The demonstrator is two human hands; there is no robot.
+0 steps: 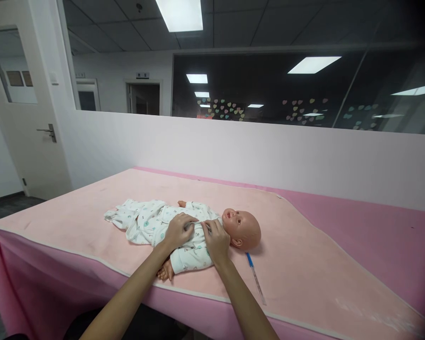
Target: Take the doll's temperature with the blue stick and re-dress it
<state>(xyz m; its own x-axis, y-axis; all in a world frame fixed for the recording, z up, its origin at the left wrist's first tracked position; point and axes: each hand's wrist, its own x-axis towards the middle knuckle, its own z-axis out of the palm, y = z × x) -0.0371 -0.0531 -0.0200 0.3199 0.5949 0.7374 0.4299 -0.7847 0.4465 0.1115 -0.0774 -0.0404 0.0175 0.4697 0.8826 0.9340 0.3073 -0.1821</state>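
Your left hand (179, 230) and right hand (216, 240) pinch the patterned outfit (193, 259) at the chest, fingers nearly closed on its fabric. The doll (241, 229) lies face-up on the table (304, 264), beside a blue-capped stick (256, 278).

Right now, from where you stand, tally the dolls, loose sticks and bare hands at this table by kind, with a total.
Doll: 1
Blue-capped stick: 1
Left hand and right hand: 2
Total: 4
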